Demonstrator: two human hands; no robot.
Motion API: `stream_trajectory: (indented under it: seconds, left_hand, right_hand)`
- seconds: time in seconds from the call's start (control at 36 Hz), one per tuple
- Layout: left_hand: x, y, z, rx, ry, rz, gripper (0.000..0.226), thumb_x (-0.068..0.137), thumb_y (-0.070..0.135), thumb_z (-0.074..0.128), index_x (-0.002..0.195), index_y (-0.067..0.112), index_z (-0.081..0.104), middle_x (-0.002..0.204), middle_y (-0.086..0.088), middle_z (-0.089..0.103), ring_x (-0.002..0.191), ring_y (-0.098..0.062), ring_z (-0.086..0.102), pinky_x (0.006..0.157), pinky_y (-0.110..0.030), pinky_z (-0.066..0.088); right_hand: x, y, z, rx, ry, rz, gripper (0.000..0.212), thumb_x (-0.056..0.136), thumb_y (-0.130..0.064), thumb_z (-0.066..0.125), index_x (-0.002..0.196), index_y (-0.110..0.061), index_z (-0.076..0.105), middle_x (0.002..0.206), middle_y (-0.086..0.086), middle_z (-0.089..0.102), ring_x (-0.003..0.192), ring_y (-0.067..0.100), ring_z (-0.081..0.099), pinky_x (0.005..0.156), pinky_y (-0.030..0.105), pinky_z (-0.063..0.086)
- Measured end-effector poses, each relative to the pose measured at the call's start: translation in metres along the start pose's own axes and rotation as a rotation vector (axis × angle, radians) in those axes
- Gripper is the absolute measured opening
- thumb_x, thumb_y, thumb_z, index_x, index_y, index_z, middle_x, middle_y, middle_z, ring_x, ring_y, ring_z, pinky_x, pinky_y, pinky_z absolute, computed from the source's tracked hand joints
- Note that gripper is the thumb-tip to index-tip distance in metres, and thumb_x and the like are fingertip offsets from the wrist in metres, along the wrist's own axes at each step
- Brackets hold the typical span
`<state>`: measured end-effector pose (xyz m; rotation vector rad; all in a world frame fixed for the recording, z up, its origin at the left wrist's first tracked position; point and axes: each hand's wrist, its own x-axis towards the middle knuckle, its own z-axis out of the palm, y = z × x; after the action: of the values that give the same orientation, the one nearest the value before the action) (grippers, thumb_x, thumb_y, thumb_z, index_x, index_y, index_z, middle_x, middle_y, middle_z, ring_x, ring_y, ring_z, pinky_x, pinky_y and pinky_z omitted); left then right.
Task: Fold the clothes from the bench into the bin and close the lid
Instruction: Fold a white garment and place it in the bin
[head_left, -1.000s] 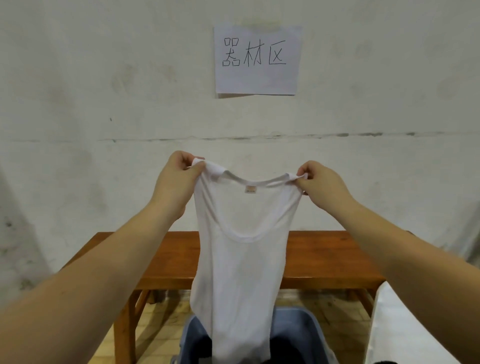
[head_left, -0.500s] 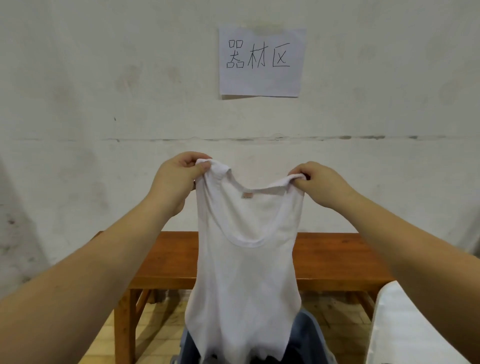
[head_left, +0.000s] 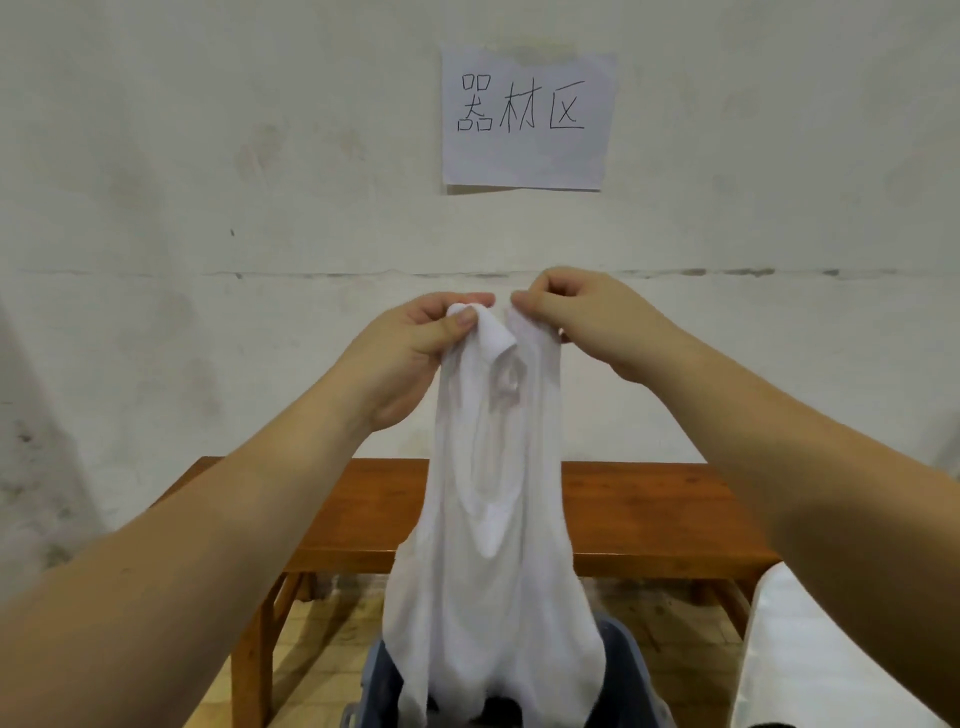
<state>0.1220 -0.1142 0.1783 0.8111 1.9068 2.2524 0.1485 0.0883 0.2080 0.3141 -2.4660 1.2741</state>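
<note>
Hands pinch a white tank top (head_left: 488, 545) by its straps, side by side.

Your left hand (head_left: 415, 343) and right hand (head_left: 587, 322) hold it over the blue bin (head_left: 636, 680); it hides the tabletop (head_left: 649, 514) middle, under a paper sign (head_left: 524, 119).

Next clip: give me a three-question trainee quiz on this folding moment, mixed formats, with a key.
1. True or false: the white tank top lies flat on the wooden bench.
2. Which hand pinches a shoulder strap: A the left hand only, B the right hand only, C both?
3. Fill in: the top's hem hangs over the blue ____.

Key: 1 false; 2 C; 3 bin.
</note>
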Motion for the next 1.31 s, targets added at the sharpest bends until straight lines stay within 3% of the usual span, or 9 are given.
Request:
stream_trajectory:
  seconds: [0.25, 0.33, 0.47, 0.56, 0.72, 0.92, 1.11, 1.19, 1.31]
  left_hand:
    - [-0.002, -0.008, 0.011, 0.187, -0.005, -0.016, 0.021, 0.098, 0.012, 0.057, 0.108, -0.002, 0.068, 0.099, -0.009, 0.074, 0.09, -0.016, 0.069, 0.083, -0.026, 0.055]
    - [-0.001, -0.01, 0.006, 0.194, 0.04, 0.0, 0.017, 0.099, 0.014, 0.057, 0.102, 0.007, 0.072, 0.097, -0.004, 0.073, 0.09, -0.015, 0.068, 0.084, -0.026, 0.055]
    - [0.005, -0.008, 0.0, 0.16, 0.144, 0.01, 0.016, 0.098, 0.017, 0.059, 0.103, 0.01, 0.072, 0.094, 0.001, 0.075, 0.087, -0.013, 0.069, 0.079, -0.024, 0.052]
    - [0.005, -0.008, -0.003, 0.171, 0.204, 0.026, 0.019, 0.098, 0.019, 0.06, 0.11, 0.01, 0.072, 0.101, -0.001, 0.076, 0.092, -0.012, 0.071, 0.081, -0.023, 0.053]
    - [0.002, -0.008, -0.011, 0.198, 0.292, 0.04, 0.016, 0.095, 0.021, 0.064, 0.108, 0.016, 0.074, 0.107, 0.001, 0.075, 0.105, -0.016, 0.069, 0.097, -0.032, 0.053]
    - [0.0, -0.011, -0.011, 0.169, 0.29, 0.032, 0.018, 0.095, 0.02, 0.065, 0.109, 0.014, 0.074, 0.107, 0.001, 0.075, 0.104, -0.015, 0.07, 0.095, -0.031, 0.054]
    - [-0.007, -0.009, -0.023, 0.189, 0.339, 0.041, 0.015, 0.093, 0.021, 0.067, 0.105, 0.017, 0.075, 0.108, 0.004, 0.075, 0.107, -0.012, 0.068, 0.102, -0.033, 0.051]
    - [-0.009, -0.009, -0.033, 0.193, 0.364, 0.05, 0.019, 0.094, 0.02, 0.066, 0.11, 0.014, 0.074, 0.107, 0.004, 0.075, 0.104, -0.011, 0.069, 0.096, -0.029, 0.053]
    - [-0.009, -0.011, -0.04, 0.164, 0.367, 0.035, 0.017, 0.094, 0.019, 0.065, 0.109, 0.015, 0.074, 0.106, 0.001, 0.075, 0.103, -0.014, 0.07, 0.091, -0.029, 0.054]
  right_hand:
    - [-0.013, 0.027, 0.032, 0.309, -0.009, 0.082, 0.013, 0.099, -0.024, 0.049, 0.093, -0.018, 0.059, 0.086, -0.007, 0.064, 0.08, 0.006, 0.059, 0.08, 0.029, 0.048]
    - [-0.033, 0.076, 0.057, 0.277, -0.234, 0.228, 0.015, 0.091, -0.006, 0.047, 0.096, -0.014, 0.059, 0.094, -0.001, 0.065, 0.088, 0.015, 0.062, 0.084, 0.033, 0.051]
    - [-0.07, 0.116, 0.094, 0.108, -0.632, 0.324, 0.05, 0.093, -0.044, 0.06, 0.139, -0.03, 0.046, 0.128, -0.013, 0.059, 0.113, 0.007, 0.06, 0.095, 0.026, 0.05]
    - [-0.083, 0.128, 0.109, -0.004, -0.615, 0.339, 0.067, 0.08, -0.065, 0.067, 0.136, -0.032, 0.049, 0.127, -0.018, 0.06, 0.113, 0.006, 0.06, 0.098, 0.031, 0.048]
    - [-0.1, 0.159, 0.127, -0.231, -0.447, 0.312, 0.012, 0.095, -0.03, 0.057, 0.102, -0.027, 0.067, 0.097, -0.009, 0.068, 0.091, 0.01, 0.064, 0.088, 0.03, 0.055]
    - [-0.1, 0.158, 0.138, 0.004, -0.581, 0.352, 0.059, 0.082, -0.061, 0.066, 0.132, -0.034, 0.049, 0.117, -0.017, 0.061, 0.105, 0.007, 0.061, 0.097, 0.03, 0.049]
    - [-0.101, 0.162, 0.166, -0.115, -0.587, 0.354, 0.015, 0.093, -0.032, 0.063, 0.103, -0.022, 0.067, 0.097, -0.004, 0.066, 0.091, 0.014, 0.061, 0.083, 0.025, 0.05]
    - [-0.102, 0.168, 0.165, -0.123, -0.537, 0.411, 0.017, 0.095, -0.033, 0.055, 0.101, -0.02, 0.063, 0.095, -0.002, 0.064, 0.085, 0.014, 0.058, 0.082, 0.028, 0.051]
    - [-0.098, 0.171, 0.169, 0.1, -0.496, 0.505, 0.023, 0.094, -0.039, 0.059, 0.112, -0.026, 0.053, 0.113, -0.004, 0.062, 0.103, 0.018, 0.061, 0.095, 0.036, 0.053]
